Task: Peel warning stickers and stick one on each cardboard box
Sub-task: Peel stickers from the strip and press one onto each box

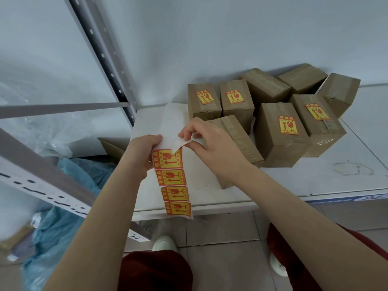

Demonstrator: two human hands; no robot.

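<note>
Head view showed a long white backing strip of yellow-and-red warning stickers (172,177) hanging in front of the white counter (315,175), held near its top by the left hand (144,152), fingers pressed together on the strip's left edge. Right hand (207,141) had thumb and forefinger pinching the lifted corner of the topmost sticker (181,143), its white underside turned up and curling. Four stickers remained flat on the strip below. Brown taped cardboard boxes (279,131) stood clustered on the counter, far right of the hands; four bore a sticker on top, at least four did not, including the near one (237,135) just beyond the right hand. Judgement: sticker is thin, limp and tacky, likely to fold onto itself; best kept pinched by one corner, adhesive side clear of the fingers. Boxes looked stiff enough to take firm pressing.
</note>
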